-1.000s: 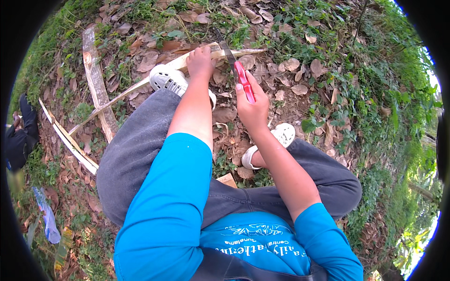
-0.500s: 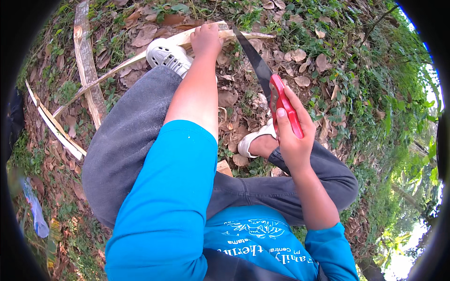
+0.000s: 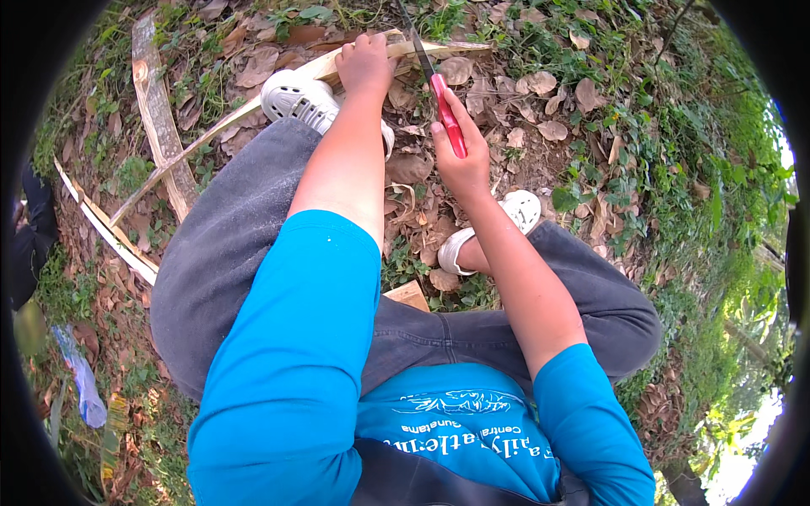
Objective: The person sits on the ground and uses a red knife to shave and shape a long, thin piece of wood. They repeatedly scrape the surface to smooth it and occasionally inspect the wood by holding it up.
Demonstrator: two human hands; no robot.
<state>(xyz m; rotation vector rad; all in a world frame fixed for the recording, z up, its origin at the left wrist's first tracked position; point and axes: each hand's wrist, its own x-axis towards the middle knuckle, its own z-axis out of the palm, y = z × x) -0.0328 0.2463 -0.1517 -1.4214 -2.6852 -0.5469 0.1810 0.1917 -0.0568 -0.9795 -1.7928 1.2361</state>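
Observation:
My right hand (image 3: 464, 156) is closed around the red handle of a hand saw (image 3: 446, 118). Its dark narrow blade points away from me and lies across a pale split length of wood (image 3: 325, 65) near its far right end. Whether the teeth touch the wood cannot be made out. Just left of the blade, my left hand (image 3: 365, 69) grips that wood from above. My white clog (image 3: 295, 99) stands against the wood, left of that hand.
A thicker barked plank (image 3: 154, 110) lies at far left, crossed by a long thin strip. Curved pale strips (image 3: 105, 223) lie further left. A wood block (image 3: 408, 295) sits by my legs. Dry leaves and weeds cover the ground. A person's dark clothing (image 3: 38, 232) shows at the left rim.
My right hand has moved forward and left with the saw, bringing the blade from beside the wood's end to across it. My left hand keeps its hold on the wood.

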